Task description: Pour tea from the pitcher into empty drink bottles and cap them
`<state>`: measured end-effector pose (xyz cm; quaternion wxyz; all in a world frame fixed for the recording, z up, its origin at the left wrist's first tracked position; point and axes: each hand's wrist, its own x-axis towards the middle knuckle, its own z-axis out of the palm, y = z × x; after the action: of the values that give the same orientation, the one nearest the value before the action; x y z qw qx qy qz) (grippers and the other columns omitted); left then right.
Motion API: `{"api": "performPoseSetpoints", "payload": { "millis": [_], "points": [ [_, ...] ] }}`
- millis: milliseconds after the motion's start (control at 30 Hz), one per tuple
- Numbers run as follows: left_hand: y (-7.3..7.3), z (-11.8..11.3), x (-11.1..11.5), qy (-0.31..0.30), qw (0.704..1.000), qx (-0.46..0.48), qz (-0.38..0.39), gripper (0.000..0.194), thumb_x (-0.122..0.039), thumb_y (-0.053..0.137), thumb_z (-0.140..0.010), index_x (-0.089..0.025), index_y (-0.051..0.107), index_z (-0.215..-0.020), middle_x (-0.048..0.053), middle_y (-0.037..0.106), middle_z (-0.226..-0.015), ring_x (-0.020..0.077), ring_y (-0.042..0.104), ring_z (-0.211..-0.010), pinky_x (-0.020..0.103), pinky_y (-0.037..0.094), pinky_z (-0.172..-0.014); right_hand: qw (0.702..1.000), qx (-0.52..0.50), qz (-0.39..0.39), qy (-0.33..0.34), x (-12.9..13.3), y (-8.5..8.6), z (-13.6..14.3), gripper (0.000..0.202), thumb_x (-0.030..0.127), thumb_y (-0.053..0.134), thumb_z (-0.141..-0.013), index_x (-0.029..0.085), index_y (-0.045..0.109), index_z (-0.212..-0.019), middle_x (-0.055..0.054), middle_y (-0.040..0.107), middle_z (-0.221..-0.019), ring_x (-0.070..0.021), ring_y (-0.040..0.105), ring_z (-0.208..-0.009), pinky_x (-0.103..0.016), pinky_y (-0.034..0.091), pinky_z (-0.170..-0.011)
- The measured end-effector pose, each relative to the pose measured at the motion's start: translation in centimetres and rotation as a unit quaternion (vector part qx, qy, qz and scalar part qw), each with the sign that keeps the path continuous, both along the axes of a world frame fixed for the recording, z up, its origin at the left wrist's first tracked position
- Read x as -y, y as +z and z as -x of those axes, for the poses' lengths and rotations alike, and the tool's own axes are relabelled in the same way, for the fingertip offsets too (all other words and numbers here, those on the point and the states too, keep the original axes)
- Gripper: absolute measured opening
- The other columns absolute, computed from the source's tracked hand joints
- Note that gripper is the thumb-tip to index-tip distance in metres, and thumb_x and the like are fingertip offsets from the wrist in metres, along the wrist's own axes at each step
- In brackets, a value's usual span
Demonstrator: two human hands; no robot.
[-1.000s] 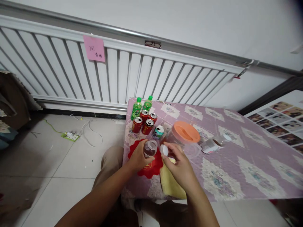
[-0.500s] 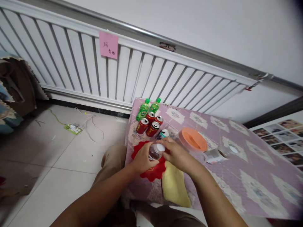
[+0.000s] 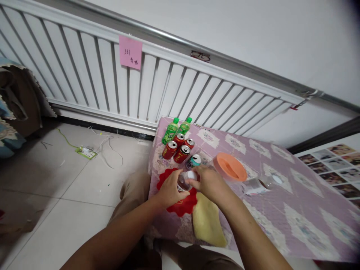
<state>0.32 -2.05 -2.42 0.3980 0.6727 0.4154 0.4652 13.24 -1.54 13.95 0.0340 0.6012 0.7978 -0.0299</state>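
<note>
My left hand [image 3: 170, 190] wraps round the body of a clear plastic bottle [image 3: 183, 183] with a white cap [image 3: 191, 175]. The fingers of my right hand [image 3: 207, 182] close round that cap. Beneath the bottle lies a red scalloped mat [image 3: 180, 208], and a folded yellow cloth [image 3: 208, 221] is beside it on the right. Just beyond my hands stands a teal-topped can [image 3: 193, 161]. Several red cans [image 3: 170, 150] and two green bottles [image 3: 170, 132] are grouped behind it.
An orange-lidded clear container [image 3: 232, 166] and a clear bottle lying on its side [image 3: 257, 185] are to the right on the floral bedspread [image 3: 306, 217]. A white radiator [image 3: 157, 78] runs behind. On the floor at left is a power strip [image 3: 86, 152] with cables.
My right hand's fingers have shifted round the cap, the thumb now lying across its front. The bottle stays in my left hand at nearly the same place. The view has moved slightly.
</note>
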Motion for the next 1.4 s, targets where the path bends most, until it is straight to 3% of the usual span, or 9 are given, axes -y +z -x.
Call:
{"api": "performPoseSetpoints", "payload": {
  "millis": [200, 367, 500, 867, 1400],
  "points": [
    [0.0, 0.0, 0.0, -0.008, 1.000, 0.018, -0.003, 0.081, -0.020, 0.080, -0.066, -0.023, 0.039, -0.136, 0.014, 0.054, -0.136, 0.0311, 0.053, -0.127, 0.051, 0.042, -0.109, 0.999, 0.015, 0.000, -0.029, 0.6, 0.3, 0.4, 0.032, 0.046, 0.063, -0.088, 0.015, 0.068, -0.094, -0.014, 0.072, -0.091, -0.0271, 0.067, -0.085, -0.033, 0.045, -0.068],
    [0.3, 0.0, 0.1, -0.004, 1.000, 0.012, -0.002, 0.079, -0.021, 0.079, -0.066, -0.021, 0.040, -0.135, 0.014, 0.055, -0.135, 0.0315, 0.054, -0.126, 0.051, 0.043, -0.109, 0.986, -0.150, 0.014, 0.075, 0.7, -0.4, -1.2, 0.054, 0.023, 0.070, -0.080, 0.019, 0.056, -0.132, -0.013, 0.062, -0.123, -0.0238, 0.062, -0.110, -0.037, 0.048, -0.093],
    [0.4, 0.0, 0.1, -0.002, 1.000, 0.008, -0.011, 0.079, -0.019, 0.078, -0.066, -0.021, 0.040, -0.135, 0.014, 0.055, -0.134, 0.0312, 0.054, -0.125, 0.049, 0.045, -0.107, 0.971, -0.205, 0.040, 0.118, 0.3, -0.9, -2.0, 0.044, 0.006, 0.058, -0.079, 0.022, 0.064, -0.119, -0.008, 0.065, -0.113, -0.0198, 0.063, -0.104, -0.036, 0.049, -0.093],
    [0.8, 0.1, 0.1, -0.006, 1.000, 0.018, -0.002, 0.077, -0.018, 0.078, -0.065, -0.023, 0.042, -0.134, 0.012, 0.057, -0.133, 0.0310, 0.055, -0.125, 0.048, 0.045, -0.107, 0.974, -0.174, 0.047, 0.134, 0.1, -0.4, -1.5, 0.041, 0.007, 0.059, -0.081, 0.023, 0.068, -0.118, -0.008, 0.063, -0.103, -0.0199, 0.062, -0.093, -0.035, 0.051, -0.085],
    [1.0, 0.2, 0.2, -0.004, 1.000, 0.008, 0.005, 0.073, -0.019, 0.077, -0.066, -0.025, 0.044, -0.130, 0.011, 0.059, -0.129, 0.0311, 0.058, -0.121, 0.050, 0.047, -0.105, 0.953, -0.201, 0.031, 0.227, -0.6, -0.9, -2.2, 0.055, 0.000, 0.052, -0.078, 0.027, 0.066, -0.124, -0.008, 0.065, -0.116, -0.0211, 0.059, -0.109, -0.040, 0.048, -0.097]
  ]
}}
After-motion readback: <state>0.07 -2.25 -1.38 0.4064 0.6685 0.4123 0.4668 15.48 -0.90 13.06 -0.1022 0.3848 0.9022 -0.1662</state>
